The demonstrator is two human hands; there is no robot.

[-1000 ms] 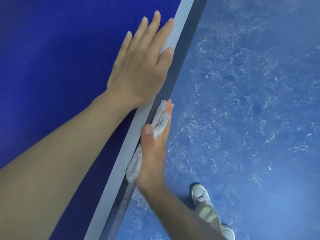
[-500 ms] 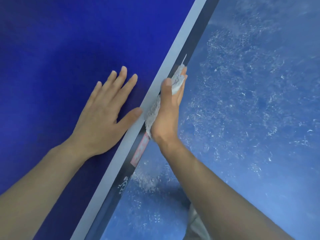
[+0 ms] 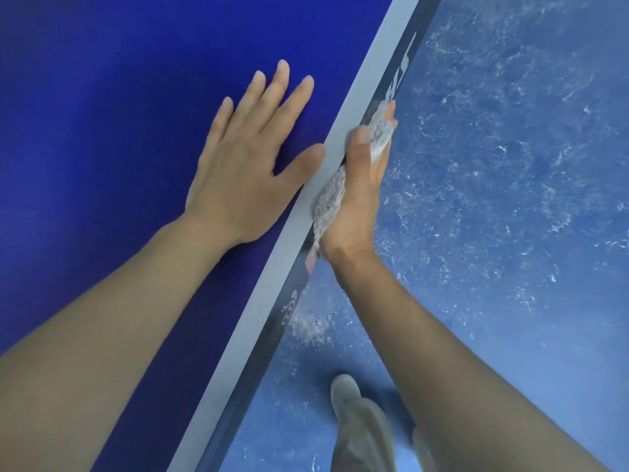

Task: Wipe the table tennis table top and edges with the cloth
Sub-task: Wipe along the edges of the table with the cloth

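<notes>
The dark blue table tennis table top (image 3: 119,97) fills the left half, bordered by a white line and a dark side edge (image 3: 282,315) running diagonally. My left hand (image 3: 248,161) lies flat on the top, fingers spread, thumb at the white line. My right hand (image 3: 357,192) holds a grey fluffy cloth (image 3: 332,195) against the side edge, thumb over the top of the cloth and fingers behind it.
A speckled blue floor (image 3: 493,165) lies to the right of the table. My leg in grey trousers and a shoe (image 3: 354,413) stand on the floor close to the edge at the bottom. White lettering (image 3: 398,73) is printed on the side edge ahead of the cloth.
My right hand has slid the cloth forward along the side edge. My left hand drew back from the edge onto the blue top, then stayed flat.
</notes>
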